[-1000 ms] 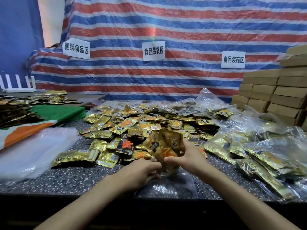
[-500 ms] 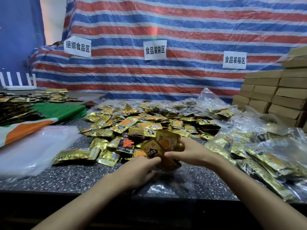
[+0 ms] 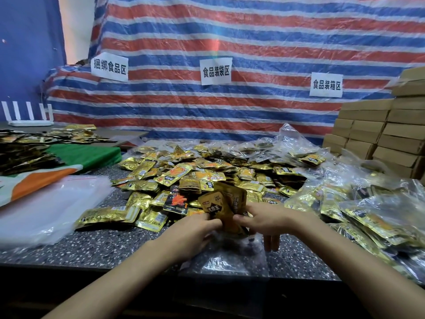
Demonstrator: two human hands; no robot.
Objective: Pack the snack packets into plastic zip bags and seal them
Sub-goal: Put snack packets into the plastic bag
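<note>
A small stack of golden snack packets (image 3: 222, 206) stands upright at the mouth of a clear plastic zip bag (image 3: 232, 254) that lies on the speckled table near its front edge. My right hand (image 3: 269, 218) grips the packets from the right, and two of its fingers point down over the bag. On the left, my left hand (image 3: 195, 231) holds the bag's mouth, its fingertips touching the packets. Behind my hands lies a big loose heap of gold snack packets (image 3: 184, 173).
Filled clear bags of packets (image 3: 358, 210) pile up on the right. Cardboard boxes (image 3: 377, 134) are stacked at the far right. A stack of empty clear bags (image 3: 46, 210) lies at the left, beside a green and orange cloth (image 3: 76, 157). More packets (image 3: 27, 146) lie far left.
The held packets have come down from above the table to the bag's mouth. Both hands moved lower and nearer the table's front edge with them.
</note>
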